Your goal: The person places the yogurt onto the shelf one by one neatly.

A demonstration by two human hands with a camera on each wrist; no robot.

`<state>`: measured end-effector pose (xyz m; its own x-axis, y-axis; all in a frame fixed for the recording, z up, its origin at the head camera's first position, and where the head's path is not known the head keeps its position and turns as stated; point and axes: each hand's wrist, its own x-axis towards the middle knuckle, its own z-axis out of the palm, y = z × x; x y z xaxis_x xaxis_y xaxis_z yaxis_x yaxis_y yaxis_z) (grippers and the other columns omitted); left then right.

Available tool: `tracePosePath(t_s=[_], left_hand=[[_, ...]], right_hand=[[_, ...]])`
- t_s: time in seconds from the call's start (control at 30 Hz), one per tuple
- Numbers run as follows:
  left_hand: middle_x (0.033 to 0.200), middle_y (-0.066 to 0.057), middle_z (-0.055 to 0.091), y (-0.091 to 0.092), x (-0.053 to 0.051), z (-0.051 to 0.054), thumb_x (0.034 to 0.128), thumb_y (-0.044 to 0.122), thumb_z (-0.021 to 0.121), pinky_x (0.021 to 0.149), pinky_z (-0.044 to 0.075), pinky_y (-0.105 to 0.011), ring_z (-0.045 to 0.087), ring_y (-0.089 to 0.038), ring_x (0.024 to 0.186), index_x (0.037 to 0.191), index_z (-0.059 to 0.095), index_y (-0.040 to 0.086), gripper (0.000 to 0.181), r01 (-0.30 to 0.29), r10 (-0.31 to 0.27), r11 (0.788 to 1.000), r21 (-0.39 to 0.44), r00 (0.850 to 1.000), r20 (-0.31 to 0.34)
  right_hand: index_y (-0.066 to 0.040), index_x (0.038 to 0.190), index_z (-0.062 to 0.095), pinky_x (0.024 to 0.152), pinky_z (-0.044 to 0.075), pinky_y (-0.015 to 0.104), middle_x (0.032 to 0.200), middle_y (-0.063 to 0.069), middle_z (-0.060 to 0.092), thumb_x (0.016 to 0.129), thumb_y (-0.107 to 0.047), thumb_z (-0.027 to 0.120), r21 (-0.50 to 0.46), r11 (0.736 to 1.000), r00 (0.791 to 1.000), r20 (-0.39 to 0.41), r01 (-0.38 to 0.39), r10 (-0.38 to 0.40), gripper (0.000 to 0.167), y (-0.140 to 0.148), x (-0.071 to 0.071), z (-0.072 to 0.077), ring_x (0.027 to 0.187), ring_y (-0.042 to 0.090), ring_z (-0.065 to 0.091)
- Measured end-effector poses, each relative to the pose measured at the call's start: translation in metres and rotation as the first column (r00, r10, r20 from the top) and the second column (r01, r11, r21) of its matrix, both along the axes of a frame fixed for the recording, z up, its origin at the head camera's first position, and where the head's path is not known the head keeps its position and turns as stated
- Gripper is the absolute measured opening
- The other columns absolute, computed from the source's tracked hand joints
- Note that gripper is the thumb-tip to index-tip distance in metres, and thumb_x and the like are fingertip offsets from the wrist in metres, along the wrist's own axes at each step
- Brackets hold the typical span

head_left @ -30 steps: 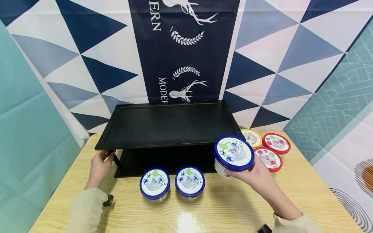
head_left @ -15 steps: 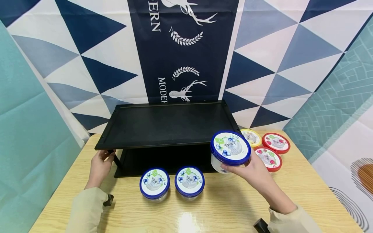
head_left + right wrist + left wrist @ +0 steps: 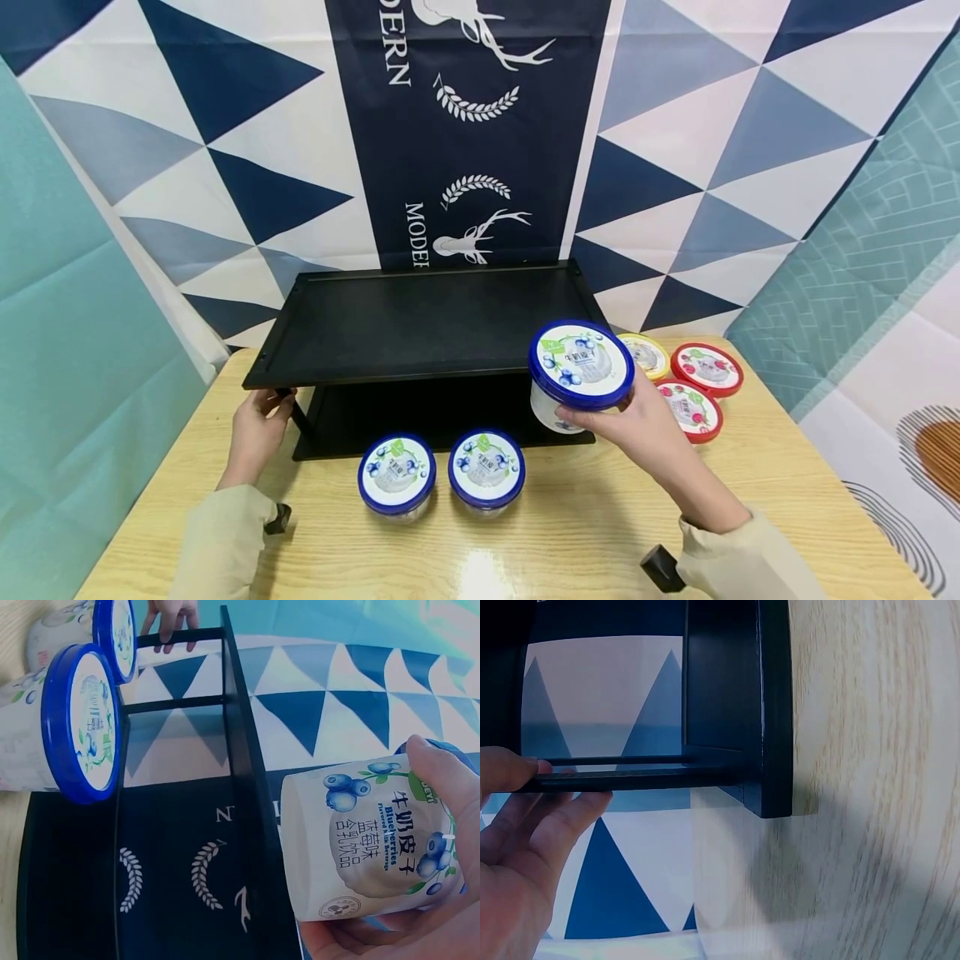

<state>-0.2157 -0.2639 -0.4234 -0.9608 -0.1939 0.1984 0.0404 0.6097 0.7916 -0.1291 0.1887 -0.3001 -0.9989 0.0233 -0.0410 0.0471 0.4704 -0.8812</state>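
Note:
My right hand (image 3: 656, 437) grips a blue-lidded blueberry milk tub (image 3: 581, 362) by its side, holding it raised at the front right of a black two-tier shelf (image 3: 427, 325). In the right wrist view, the thumb and fingers wrap the printed tub (image 3: 367, 840), its lid mostly hidden. My left hand (image 3: 258, 433) holds the shelf's left front post (image 3: 302, 414); in the left wrist view, the thumb and fingers (image 3: 570, 817) pinch this thin black bar (image 3: 645, 780). Two more blue-lidded tubs, a left one (image 3: 397, 472) and a right one (image 3: 486, 468), stand before the shelf.
Right of the shelf are a yellow-lidded tub (image 3: 645, 354) and two red-lidded tubs, one behind (image 3: 707, 368) and one in front (image 3: 686, 408). A patterned cloth (image 3: 465, 158) hangs directly behind the shelf. Everything stands on a wooden table (image 3: 480, 558).
My right hand has moved left and slightly upward with the tub, bringing it over the shelf's right front corner. The left hand stays on the post, and the standing tubs keep their places.

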Motion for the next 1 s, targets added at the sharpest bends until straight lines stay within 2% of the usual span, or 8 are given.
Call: tracePosePath(t_s=[0.13, 0.3, 0.5, 0.63, 0.83, 1.0], left_hand=[[0.121, -0.02, 0.054, 0.001, 0.0, 0.0, 0.0975, 0.011, 0.046, 0.086, 0.051, -0.039, 0.052, -0.041, 0.119, 0.122, 0.052, 0.007, 0.025, -0.001, 0.001, 1.0, -0.004, 1.0, -0.003], [0.12, -0.019, 0.054, 0.001, 0.0, 0.001, 0.097, 0.011, 0.046, 0.086, 0.051, -0.038, 0.052, -0.04, 0.118, 0.12, 0.053, 0.006, 0.025, -0.006, 0.006, 1.0, -0.006, 1.0, -0.002], [0.119, -0.021, 0.053, 0.003, 0.0, 0.002, 0.0975, 0.012, 0.046, 0.089, 0.051, -0.046, 0.051, -0.042, 0.119, 0.12, 0.052, 0.004, 0.024, -0.006, 0.006, 1.0, 0.001, 1.0, -0.002], [0.118, -0.02, 0.054, 0.003, 0.0, 0.002, 0.097, 0.011, 0.047, 0.086, 0.052, -0.041, 0.052, -0.041, 0.118, 0.118, 0.053, 0.004, 0.023, -0.011, 0.011, 1.0, -0.001, 1.0, -0.005], [0.117, -0.018, 0.055, 0.002, 0.0, 0.0, 0.0961, 0.009, 0.048, 0.079, 0.051, -0.028, 0.054, -0.039, 0.116, 0.118, 0.054, 0.006, 0.023, -0.015, 0.015, 1.0, -0.01, 1.0, -0.01], [0.117, -0.018, 0.055, 0.001, -0.001, 0.0, 0.0964, 0.01, 0.048, 0.079, 0.051, -0.027, 0.054, -0.039, 0.116, 0.118, 0.054, 0.007, 0.023, -0.014, 0.014, 1.0, -0.008, 1.0, -0.01]], right_hand=[[-0.022, 0.148, 0.016, 0.098, 0.045, 0.052, 0.146, 0.008, 0.035, 0.072, -0.048, 0.076, -0.015, 1.0, 1.0, -0.017, -0.006, 0.006, 0.101, -0.003, -0.002, 0.003, 0.13, 0.033, 0.034], [-0.024, 0.149, 0.015, 0.102, 0.041, 0.055, 0.147, 0.008, 0.034, 0.073, -0.045, 0.077, -0.03, 0.999, 0.999, -0.044, -0.011, 0.01, 0.1, -0.005, -0.005, 0.007, 0.13, 0.032, 0.034], [-0.024, 0.147, 0.02, 0.103, 0.039, 0.056, 0.145, 0.006, 0.037, 0.074, -0.041, 0.077, -0.055, 0.998, 0.996, -0.089, -0.03, 0.025, 0.095, -0.004, -0.011, 0.011, 0.13, 0.031, 0.036], [-0.023, 0.147, 0.021, 0.101, 0.042, 0.054, 0.144, 0.006, 0.037, 0.076, -0.036, 0.077, -0.079, 0.996, 0.992, -0.118, -0.049, 0.04, 0.092, -0.002, -0.014, 0.014, 0.13, 0.031, 0.037], [-0.019, 0.147, 0.021, 0.101, 0.043, 0.052, 0.145, 0.009, 0.037, 0.076, -0.034, 0.077, -0.092, 0.995, 0.993, -0.115, -0.034, 0.023, 0.092, -0.001, -0.017, 0.018, 0.13, 0.033, 0.038], [-0.021, 0.147, 0.019, 0.102, 0.041, 0.053, 0.145, 0.009, 0.037, 0.074, -0.037, 0.078, -0.087, 0.996, 0.994, -0.112, -0.023, 0.013, 0.095, -0.003, -0.021, 0.022, 0.13, 0.032, 0.038]])
